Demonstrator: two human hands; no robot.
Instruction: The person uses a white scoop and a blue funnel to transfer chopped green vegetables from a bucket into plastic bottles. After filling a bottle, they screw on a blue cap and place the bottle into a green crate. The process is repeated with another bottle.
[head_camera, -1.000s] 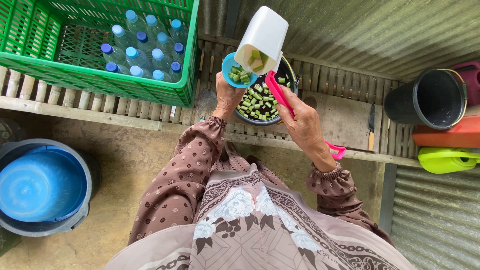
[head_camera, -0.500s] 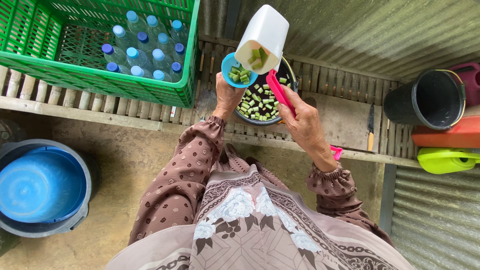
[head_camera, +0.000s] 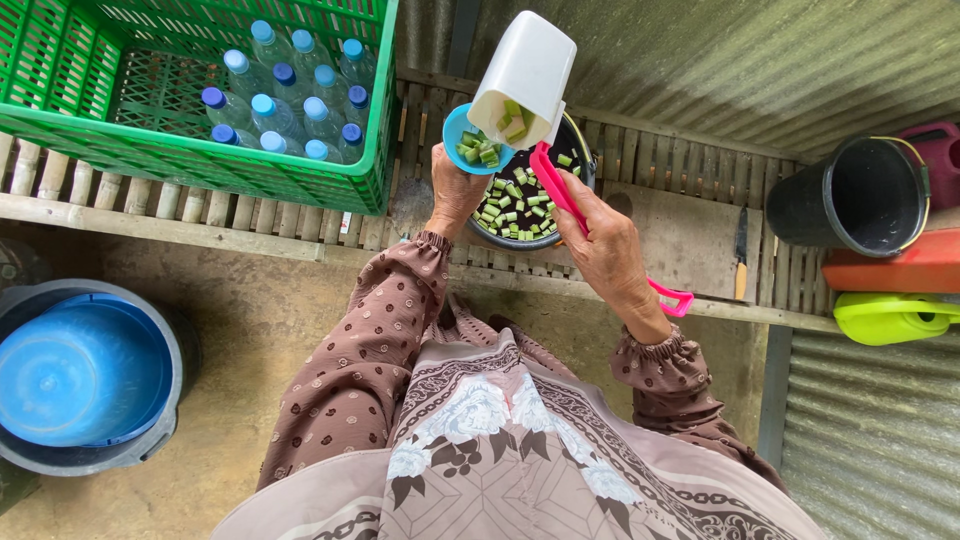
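Left hand (head_camera: 455, 190) grip clamped on small blue cup (head_camera: 470, 140) of green pieces. Right hand (head_camera: 605, 245) grip clamped on pink handle (head_camera: 560, 195) of white scoop (head_camera: 525, 75), tilted over the cup, above dark bowl (head_camera: 520, 215) on bench (head_camera: 680, 240).

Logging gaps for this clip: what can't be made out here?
Head view only.
- Dark bowl: far rim hidden by white scoop.
- Left hand: fingers hidden behind small blue cup.
- Pink handle: middle covered by right hand.
- Grey basin: cut off by left edge.
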